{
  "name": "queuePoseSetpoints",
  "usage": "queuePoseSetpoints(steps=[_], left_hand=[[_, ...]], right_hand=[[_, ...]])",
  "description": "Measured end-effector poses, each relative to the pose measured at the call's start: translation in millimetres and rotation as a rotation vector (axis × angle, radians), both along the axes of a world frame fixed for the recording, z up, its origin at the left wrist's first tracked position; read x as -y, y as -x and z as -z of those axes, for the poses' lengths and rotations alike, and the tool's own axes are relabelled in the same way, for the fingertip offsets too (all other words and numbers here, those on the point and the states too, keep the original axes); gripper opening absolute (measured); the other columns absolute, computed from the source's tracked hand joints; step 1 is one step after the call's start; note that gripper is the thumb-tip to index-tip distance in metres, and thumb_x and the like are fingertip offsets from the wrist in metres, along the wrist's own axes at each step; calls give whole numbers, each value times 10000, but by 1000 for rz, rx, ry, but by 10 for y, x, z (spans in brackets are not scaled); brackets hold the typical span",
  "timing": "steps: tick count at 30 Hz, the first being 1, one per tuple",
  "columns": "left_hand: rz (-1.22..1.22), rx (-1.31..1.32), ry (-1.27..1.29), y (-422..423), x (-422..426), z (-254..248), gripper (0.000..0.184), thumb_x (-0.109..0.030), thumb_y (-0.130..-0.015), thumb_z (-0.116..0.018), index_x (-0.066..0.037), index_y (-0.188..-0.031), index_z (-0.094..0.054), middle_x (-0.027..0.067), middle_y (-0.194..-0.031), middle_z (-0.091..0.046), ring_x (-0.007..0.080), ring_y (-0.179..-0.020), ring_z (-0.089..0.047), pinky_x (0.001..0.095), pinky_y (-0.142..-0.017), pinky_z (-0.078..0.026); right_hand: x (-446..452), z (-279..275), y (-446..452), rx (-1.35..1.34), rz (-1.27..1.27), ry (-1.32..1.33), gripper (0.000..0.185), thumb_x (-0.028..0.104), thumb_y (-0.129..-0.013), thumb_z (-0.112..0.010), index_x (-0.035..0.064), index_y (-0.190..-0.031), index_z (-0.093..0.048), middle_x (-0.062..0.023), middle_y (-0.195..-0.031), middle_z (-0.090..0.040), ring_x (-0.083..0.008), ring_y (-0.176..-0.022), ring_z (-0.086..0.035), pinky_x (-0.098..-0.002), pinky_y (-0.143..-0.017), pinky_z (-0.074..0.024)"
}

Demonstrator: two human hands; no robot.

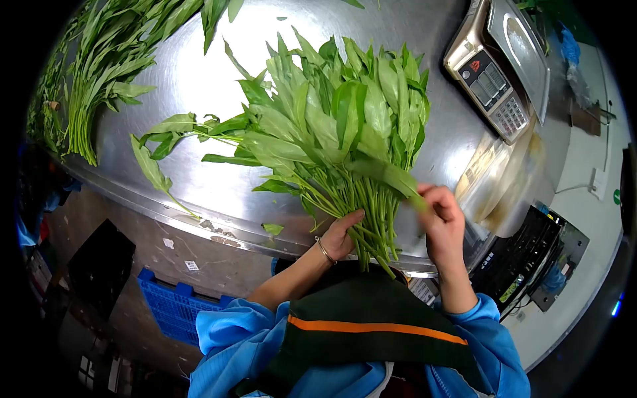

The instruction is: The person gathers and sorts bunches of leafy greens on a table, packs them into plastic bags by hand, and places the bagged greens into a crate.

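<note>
A large bunch of leafy greens (pixel 378 126), which looks like water spinach, lies over the near edge of the metal table with its stems pointing toward me. My left hand (pixel 340 237) is wrapped round the lower stems from the left, and a bracelet circles that wrist. To the right of the stems, my right hand (pixel 441 222) pinches a single leaf (pixel 391 176), blurred by motion, at its base. The leaf's tip overlaps the bunch. A few loose stems (pixel 156 169) stick out or lie on the left.
More greens (pixel 99 73) are piled at the table's (pixel 199 126) left end. A digital scale (pixel 491 83) stands at the back right, with clear plastic bags (pixel 504 179) nearer me. A blue plastic pallet (pixel 176 305) is on the floor at the left.
</note>
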State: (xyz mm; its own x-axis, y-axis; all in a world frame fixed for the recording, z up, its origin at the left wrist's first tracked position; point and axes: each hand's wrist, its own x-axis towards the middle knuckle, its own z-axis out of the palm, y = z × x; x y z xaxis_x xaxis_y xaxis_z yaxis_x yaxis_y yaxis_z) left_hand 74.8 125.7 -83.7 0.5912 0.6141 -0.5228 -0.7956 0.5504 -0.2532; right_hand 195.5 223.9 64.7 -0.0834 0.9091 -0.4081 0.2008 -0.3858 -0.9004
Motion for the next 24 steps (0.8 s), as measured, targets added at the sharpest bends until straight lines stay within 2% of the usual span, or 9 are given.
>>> queuePoseSetpoints(steps=[1,4,8,11,15,19,21,22,24], left_hand=[[1,15,-11,-7,-5,11,362,-181,-878,-526,-15,-1195,-475,101,-1121,-569,217,-1009,-558,358,-911,-430],[3,35,-21,-15,8,62,362,-195,-877,-534,-20,-1189,-481,104,-1102,-578,217,-1002,-561,359,-906,-433],[38,28,27,-23,14,99,358,-215,-876,-540,-21,-1173,-492,97,-1088,-584,215,-984,-568,354,-885,-444],[47,77,76,-59,101,226,386,-195,-869,-537,-17,-1204,-468,107,-1177,-537,236,-1084,-514,400,-944,-402],[4,-330,-440,-256,244,530,325,-161,-847,-571,-50,-1146,-514,71,-1071,-590,202,-962,-573,347,-864,-454],[84,-906,-817,-332,348,607,333,-137,-829,-590,-57,-1143,-516,68,-1074,-588,198,-959,-574,347,-854,-463],[72,-566,-456,-204,234,375,352,-122,-812,-609,-58,-1146,-514,65,-1074,-584,193,-958,-574,344,-840,-475],[27,-83,-19,-63,64,121,370,-113,-800,-624,-58,-1149,-511,62,-1074,-581,188,-958,-574,341,-827,-485],[77,-52,-59,-39,21,88,385,-113,-790,-639,-58,-1148,-509,57,-1063,-578,183,-955,-574,337,-812,-495]], right_hand=[[55,-63,-26,-204,118,112,84,47,-775,-494,43,-856,-476,-141,-849,-584,-201,-824,-566,-310,-745,-441],[164,-173,-129,-530,193,29,187,145,-815,-474,42,-959,-415,-131,-655,-547,-172,-421,-473,-254,-409,-417],[75,-586,-53,-668,171,-143,196,190,-849,-446,58,-995,-445,-28,-589,-461,-60,-316,-326,-201,-284,-301],[11,-741,219,-660,45,160,311,224,-857,-491,44,-1106,-436,-74,-653,-501,-168,-498,-486,-318,-466,-442],[-189,-626,1136,-34,-570,-403,509,144,-768,-665,5,-1205,-443,-146,-1023,-566,-290,-976,-518,-411,-871,-414],[-108,-31,920,260,-748,-541,446,100,-708,-685,21,-1117,-524,-132,-1025,-559,-317,-956,-514,-402,-852,-408],[-122,120,703,457,-617,-452,222,62,-772,-637,51,-993,-611,-109,-964,-605,-236,-884,-571,-295,-729,-475],[-158,213,614,419,-513,-323,198,65,-797,-615,42,-994,-614,-100,-937,-618,-200,-856,-582,-275,-719,-474],[-357,336,539,400,-377,-231,176,85,-843,-572,24,-1003,-615,-88,-915,-638,-148,-824,-594,-254,-723,-470]])
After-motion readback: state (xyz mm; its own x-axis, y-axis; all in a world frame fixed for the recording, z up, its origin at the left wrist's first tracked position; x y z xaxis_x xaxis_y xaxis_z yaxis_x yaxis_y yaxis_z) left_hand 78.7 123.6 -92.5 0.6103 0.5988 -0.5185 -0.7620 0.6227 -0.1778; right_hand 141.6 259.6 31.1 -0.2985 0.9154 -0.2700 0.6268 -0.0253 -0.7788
